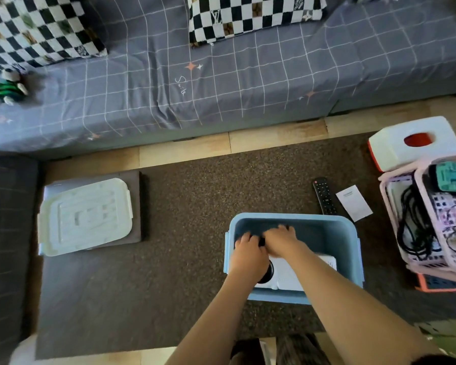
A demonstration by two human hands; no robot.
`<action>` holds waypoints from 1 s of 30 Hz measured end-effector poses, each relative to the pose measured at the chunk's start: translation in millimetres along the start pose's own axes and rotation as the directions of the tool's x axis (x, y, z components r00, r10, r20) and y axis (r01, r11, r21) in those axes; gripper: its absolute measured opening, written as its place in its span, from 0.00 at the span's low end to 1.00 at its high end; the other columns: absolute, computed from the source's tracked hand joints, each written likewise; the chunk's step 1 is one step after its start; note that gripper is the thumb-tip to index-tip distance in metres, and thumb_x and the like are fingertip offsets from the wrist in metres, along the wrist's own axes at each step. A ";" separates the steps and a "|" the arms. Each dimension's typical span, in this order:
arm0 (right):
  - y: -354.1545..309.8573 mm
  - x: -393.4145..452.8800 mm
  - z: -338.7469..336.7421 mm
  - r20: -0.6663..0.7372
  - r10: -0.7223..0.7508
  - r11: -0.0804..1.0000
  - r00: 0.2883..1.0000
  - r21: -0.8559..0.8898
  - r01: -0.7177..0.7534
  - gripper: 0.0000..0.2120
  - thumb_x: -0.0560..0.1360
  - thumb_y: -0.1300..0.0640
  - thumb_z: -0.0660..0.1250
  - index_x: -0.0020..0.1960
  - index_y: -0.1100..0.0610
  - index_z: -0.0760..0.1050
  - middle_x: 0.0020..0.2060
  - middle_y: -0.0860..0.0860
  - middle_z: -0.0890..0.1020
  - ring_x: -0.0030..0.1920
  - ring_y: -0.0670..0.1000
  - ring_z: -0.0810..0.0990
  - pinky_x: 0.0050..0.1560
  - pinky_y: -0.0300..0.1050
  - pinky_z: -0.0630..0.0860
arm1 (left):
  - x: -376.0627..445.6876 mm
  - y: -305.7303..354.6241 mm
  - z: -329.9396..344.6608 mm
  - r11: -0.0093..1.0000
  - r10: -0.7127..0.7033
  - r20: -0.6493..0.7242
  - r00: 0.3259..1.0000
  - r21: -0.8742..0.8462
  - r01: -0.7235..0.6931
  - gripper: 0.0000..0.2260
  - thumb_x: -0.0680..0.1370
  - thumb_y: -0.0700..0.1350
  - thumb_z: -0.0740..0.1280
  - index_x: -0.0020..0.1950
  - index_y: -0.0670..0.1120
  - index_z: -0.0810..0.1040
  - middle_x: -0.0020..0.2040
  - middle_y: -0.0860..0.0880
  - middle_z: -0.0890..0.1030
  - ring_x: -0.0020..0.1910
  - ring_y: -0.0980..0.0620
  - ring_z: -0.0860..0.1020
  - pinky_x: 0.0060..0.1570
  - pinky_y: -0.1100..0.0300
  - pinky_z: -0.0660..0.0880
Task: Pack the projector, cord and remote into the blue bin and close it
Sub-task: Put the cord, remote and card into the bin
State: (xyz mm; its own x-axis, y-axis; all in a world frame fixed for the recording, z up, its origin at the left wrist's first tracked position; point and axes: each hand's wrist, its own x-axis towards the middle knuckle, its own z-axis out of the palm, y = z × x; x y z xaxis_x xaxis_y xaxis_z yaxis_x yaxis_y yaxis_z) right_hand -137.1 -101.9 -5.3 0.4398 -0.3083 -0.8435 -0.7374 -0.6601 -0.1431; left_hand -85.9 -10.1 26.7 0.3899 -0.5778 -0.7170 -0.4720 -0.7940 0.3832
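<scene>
The blue bin (pixel 334 225) stands open on the dark carpet in front of me. A white projector (pixel 287 275) with a dark lens lies inside it, partly under my arms. Both hands are down inside the bin at its far left. My left hand (pixel 248 248) and my right hand (pixel 281 239) are together on a small dark thing, probably the cord, which is mostly hidden between them. The black remote (pixel 324 196) lies on the carpet just behind the bin. The white lid (pixel 86 216) rests on a grey cushion at the left.
A white card (pixel 354 202) lies beside the remote. At the right stand a pink basket (pixel 429 219) holding black cables and a white-and-orange box (pixel 413 142). A grey checked sofa (pixel 195 83) with checkered pillows runs along the back.
</scene>
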 end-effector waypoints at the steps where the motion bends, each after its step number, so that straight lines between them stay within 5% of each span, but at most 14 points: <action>1: 0.6 5.6 3.4 0.060 -0.002 1.000 0.998 0.019 0.001 0.21 0.78 0.54 0.55 0.71 0.53 0.66 0.71 0.57 0.67 0.72 0.59 0.60 0.72 0.57 0.51 | 3.1 1.5 1.6 0.999 -0.014 0.022 1.000 0.043 0.013 0.20 0.81 0.43 0.52 0.72 0.43 0.65 0.76 0.43 0.61 0.75 0.44 0.58 0.73 0.51 0.57; 5: 8.7 13.8 7.1 0.131 -0.044 0.981 0.990 0.194 0.018 0.22 0.81 0.54 0.51 0.74 0.55 0.58 0.75 0.60 0.57 0.75 0.62 0.54 0.74 0.55 0.49 | 14.4 5.6 1.5 0.996 -0.055 0.122 0.991 0.076 0.045 0.18 0.81 0.40 0.51 0.68 0.38 0.69 0.69 0.39 0.70 0.67 0.41 0.68 0.67 0.49 0.66; 8: 19.1 7.7 4.2 0.072 -0.162 0.927 0.984 0.353 0.127 0.17 0.79 0.58 0.56 0.66 0.56 0.71 0.65 0.59 0.75 0.64 0.59 0.72 0.65 0.50 0.68 | 22.0 10.8 0.8 0.991 -0.082 0.181 0.980 0.119 0.060 0.17 0.81 0.39 0.53 0.66 0.35 0.69 0.66 0.37 0.72 0.63 0.39 0.72 0.61 0.48 0.70; 12: 33.4 -12.2 -9.1 0.028 -0.158 0.868 0.987 0.480 0.125 0.16 0.78 0.60 0.56 0.61 0.54 0.77 0.58 0.55 0.81 0.56 0.55 0.78 0.56 0.46 0.72 | 27.6 29.1 -4.6 0.986 -0.100 0.049 0.994 0.137 0.093 0.14 0.79 0.44 0.56 0.61 0.41 0.73 0.60 0.41 0.77 0.58 0.42 0.76 0.55 0.51 0.73; 15: 55.3 -34.9 -29.1 -0.007 -0.155 0.846 0.988 0.516 0.136 0.14 0.78 0.58 0.55 0.53 0.58 0.78 0.53 0.55 0.82 0.52 0.54 0.78 0.47 0.44 0.71 | 26.3 57.3 -14.0 0.989 -0.045 -0.084 0.995 0.140 0.057 0.10 0.77 0.45 0.57 0.49 0.43 0.76 0.51 0.42 0.81 0.48 0.43 0.79 0.41 0.55 0.72; 18: 90.0 -57.0 -51.2 0.013 -0.173 0.627 0.985 0.772 0.100 0.09 0.76 0.56 0.60 0.45 0.53 0.79 0.43 0.49 0.84 0.43 0.45 0.82 0.37 0.35 0.75 | 24.2 83.7 -22.5 0.995 -0.002 -0.203 0.979 0.094 0.022 0.09 0.75 0.47 0.58 0.35 0.48 0.69 0.42 0.44 0.82 0.36 0.46 0.74 0.33 0.58 0.65; 20: 114.0 -62.1 -65.2 -0.090 -0.071 0.452 0.993 0.885 0.112 0.08 0.76 0.59 0.62 0.43 0.51 0.79 0.36 0.48 0.84 0.36 0.44 0.83 0.32 0.36 0.78 | 24.5 102.8 -24.0 0.997 0.040 -0.250 0.967 0.078 -0.021 0.09 0.75 0.48 0.59 0.36 0.48 0.71 0.41 0.45 0.81 0.36 0.45 0.74 0.33 0.57 0.65; 22: 133.8 -52.8 -72.5 -0.241 0.132 0.499 0.961 0.854 0.146 0.07 0.76 0.60 0.62 0.47 0.53 0.78 0.36 0.49 0.84 0.37 0.47 0.82 0.35 0.40 0.80 | 30.9 121.3 -22.3 0.994 0.098 -0.239 0.966 0.061 -0.086 0.09 0.76 0.47 0.59 0.42 0.45 0.76 0.45 0.44 0.80 0.40 0.45 0.76 0.37 0.57 0.67; 25: 160.2 -24.1 -70.5 -0.358 0.335 0.690 0.871 0.723 0.031 0.08 0.76 0.58 0.63 0.52 0.54 0.79 0.50 0.52 0.83 0.49 0.52 0.81 0.50 0.46 0.76 | 49.1 147.8 -14.1 0.995 0.102 -0.154 0.983 0.030 -0.099 0.11 0.77 0.45 0.57 0.48 0.43 0.77 0.49 0.43 0.78 0.45 0.43 0.78 0.43 0.54 0.73; 30: 185.9 20.7 -41.4 -0.246 0.356 0.759 0.901 0.639 -0.126 0.13 0.75 0.55 0.66 0.58 0.55 0.76 0.56 0.54 0.81 0.56 0.53 0.79 0.57 0.47 0.74 | 87.6 177.3 14.4 0.999 -0.043 0.107 0.993 0.014 0.042 0.12 0.76 0.43 0.57 0.50 0.40 0.78 0.52 0.40 0.81 0.49 0.42 0.78 0.46 0.53 0.73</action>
State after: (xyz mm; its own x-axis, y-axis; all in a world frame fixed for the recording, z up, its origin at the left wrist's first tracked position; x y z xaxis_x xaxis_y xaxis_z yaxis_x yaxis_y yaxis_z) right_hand -243.9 -259.3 -28.0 0.2596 -0.6816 -0.6842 -0.9424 -0.0241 -0.3336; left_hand -146.8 -198.8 23.4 0.3228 -0.5195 -0.7912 -0.4663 -0.8147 0.3447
